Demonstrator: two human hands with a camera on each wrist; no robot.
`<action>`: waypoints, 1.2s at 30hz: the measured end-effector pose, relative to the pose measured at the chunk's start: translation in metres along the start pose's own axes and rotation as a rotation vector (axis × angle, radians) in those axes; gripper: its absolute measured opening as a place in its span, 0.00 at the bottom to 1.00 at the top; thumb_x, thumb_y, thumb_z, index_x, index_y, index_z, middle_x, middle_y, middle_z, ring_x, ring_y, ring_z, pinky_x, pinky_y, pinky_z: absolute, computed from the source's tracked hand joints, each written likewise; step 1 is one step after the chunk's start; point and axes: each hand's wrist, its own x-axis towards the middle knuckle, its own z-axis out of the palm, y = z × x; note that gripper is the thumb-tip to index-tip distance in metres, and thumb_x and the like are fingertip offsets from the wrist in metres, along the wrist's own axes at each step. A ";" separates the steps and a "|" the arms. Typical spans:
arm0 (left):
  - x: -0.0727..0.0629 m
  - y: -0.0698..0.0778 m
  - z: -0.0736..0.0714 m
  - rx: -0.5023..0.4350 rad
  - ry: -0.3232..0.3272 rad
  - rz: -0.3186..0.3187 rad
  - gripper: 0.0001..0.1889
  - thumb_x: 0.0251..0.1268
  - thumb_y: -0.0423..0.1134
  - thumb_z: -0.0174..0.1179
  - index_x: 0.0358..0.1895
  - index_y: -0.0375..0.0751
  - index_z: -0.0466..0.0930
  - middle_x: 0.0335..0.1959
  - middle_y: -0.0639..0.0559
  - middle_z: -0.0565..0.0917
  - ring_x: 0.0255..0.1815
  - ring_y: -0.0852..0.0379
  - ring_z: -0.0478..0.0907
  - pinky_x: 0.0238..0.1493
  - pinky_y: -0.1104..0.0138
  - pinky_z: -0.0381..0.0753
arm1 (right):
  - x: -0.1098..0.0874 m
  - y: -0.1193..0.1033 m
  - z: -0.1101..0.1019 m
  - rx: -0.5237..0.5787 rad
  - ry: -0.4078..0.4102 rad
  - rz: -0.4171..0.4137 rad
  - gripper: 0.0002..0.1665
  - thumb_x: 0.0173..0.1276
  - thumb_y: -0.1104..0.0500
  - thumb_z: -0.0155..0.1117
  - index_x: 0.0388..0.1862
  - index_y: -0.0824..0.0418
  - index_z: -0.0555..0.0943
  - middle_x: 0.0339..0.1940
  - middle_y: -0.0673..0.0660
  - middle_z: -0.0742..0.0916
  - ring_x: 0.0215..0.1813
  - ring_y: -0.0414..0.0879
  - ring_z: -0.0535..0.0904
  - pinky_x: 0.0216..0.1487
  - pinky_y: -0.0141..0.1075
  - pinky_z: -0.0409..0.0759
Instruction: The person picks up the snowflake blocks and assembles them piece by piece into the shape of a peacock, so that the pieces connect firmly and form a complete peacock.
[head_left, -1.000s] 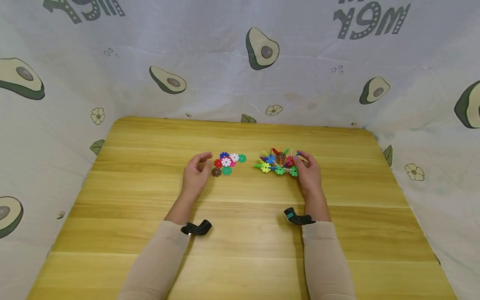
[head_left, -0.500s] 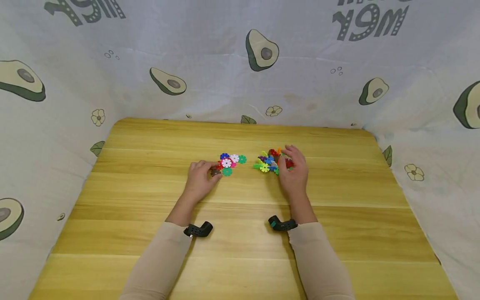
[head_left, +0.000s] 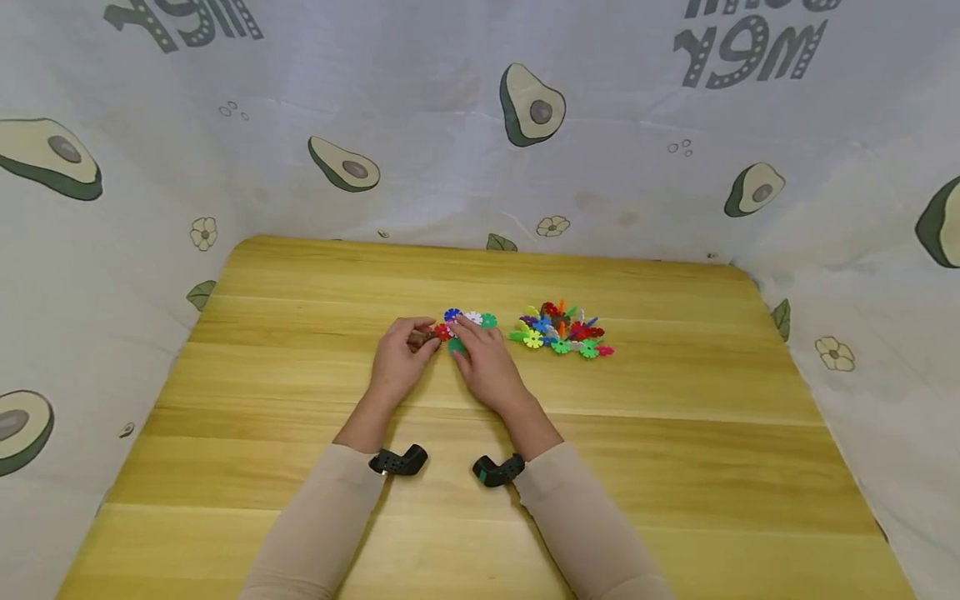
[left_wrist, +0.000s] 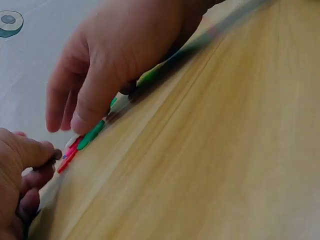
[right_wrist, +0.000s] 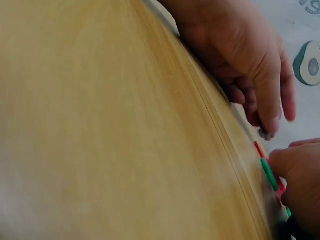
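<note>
My left hand (head_left: 401, 358) pinches a brown snowflake disc (head_left: 422, 338) between thumb and fingers; its edge also shows in the left wrist view and the right wrist view. Over the small group of flat snowflake discs reaches my right hand (head_left: 491, 367), thumb and fingers apart and pointing down. In that group are a blue disc (head_left: 452, 314), a white disc (head_left: 473, 317), a red disc (head_left: 442, 332) and two green discs, one (head_left: 490, 320) at the far right and one (head_left: 454, 344) near my thumb. My right fingers hide the middle of the group.
To the right stands a joined cluster of colourful snowflake discs (head_left: 561, 345), several of them upright. Both lie on a wooden table (head_left: 675, 467). A white cloth (head_left: 420, 100) with avocado prints surrounds the table's back and sides.
My right hand has left the joined cluster and moved left over the flat discs. My left hand has moved onto the brown disc and taken it from the group's left edge.
</note>
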 end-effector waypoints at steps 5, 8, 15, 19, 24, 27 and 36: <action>-0.001 0.000 0.001 -0.278 0.054 -0.125 0.16 0.63 0.37 0.72 0.53 0.35 0.85 0.44 0.41 0.87 0.39 0.54 0.85 0.38 0.73 0.87 | -0.002 0.003 0.003 0.002 0.049 -0.015 0.22 0.74 0.58 0.66 0.65 0.59 0.80 0.65 0.57 0.85 0.61 0.56 0.78 0.66 0.48 0.77; -0.001 0.000 0.001 -0.402 0.071 -0.193 0.13 0.63 0.39 0.72 0.48 0.36 0.88 0.39 0.39 0.88 0.33 0.60 0.83 0.30 0.75 0.84 | -0.004 0.004 0.004 0.025 0.107 -0.013 0.17 0.73 0.60 0.67 0.59 0.58 0.84 0.57 0.57 0.89 0.58 0.54 0.82 0.64 0.48 0.81; -0.001 0.003 0.000 -0.385 0.033 -0.171 0.12 0.70 0.41 0.67 0.47 0.35 0.89 0.37 0.35 0.90 0.28 0.56 0.86 0.26 0.73 0.83 | -0.004 0.003 0.004 -0.006 0.133 -0.022 0.18 0.72 0.58 0.69 0.59 0.57 0.84 0.59 0.56 0.87 0.61 0.53 0.81 0.67 0.47 0.79; -0.002 0.004 -0.001 -0.363 0.001 -0.165 0.12 0.72 0.38 0.64 0.48 0.32 0.88 0.39 0.34 0.90 0.30 0.56 0.87 0.30 0.74 0.86 | -0.004 0.003 0.005 0.019 0.122 -0.010 0.18 0.73 0.57 0.68 0.60 0.57 0.83 0.59 0.56 0.88 0.60 0.53 0.81 0.66 0.47 0.80; -0.002 0.004 -0.003 -0.421 -0.039 -0.179 0.11 0.72 0.34 0.62 0.50 0.29 0.86 0.40 0.32 0.88 0.31 0.57 0.87 0.34 0.70 0.89 | -0.006 0.003 0.006 0.190 0.182 -0.009 0.17 0.74 0.58 0.67 0.60 0.59 0.83 0.52 0.57 0.88 0.48 0.50 0.83 0.51 0.43 0.86; -0.002 0.004 -0.003 -0.481 -0.064 -0.179 0.12 0.72 0.34 0.63 0.50 0.27 0.84 0.40 0.30 0.87 0.30 0.58 0.87 0.35 0.68 0.90 | -0.006 0.004 0.007 0.285 0.218 -0.022 0.14 0.75 0.59 0.65 0.56 0.60 0.85 0.49 0.58 0.89 0.46 0.48 0.85 0.49 0.40 0.89; -0.002 0.006 -0.003 -0.489 -0.086 -0.141 0.10 0.71 0.32 0.64 0.48 0.27 0.85 0.40 0.30 0.88 0.30 0.59 0.87 0.34 0.69 0.90 | -0.006 0.005 0.005 0.439 0.305 -0.069 0.11 0.73 0.61 0.67 0.50 0.63 0.88 0.51 0.60 0.91 0.58 0.52 0.87 0.61 0.43 0.85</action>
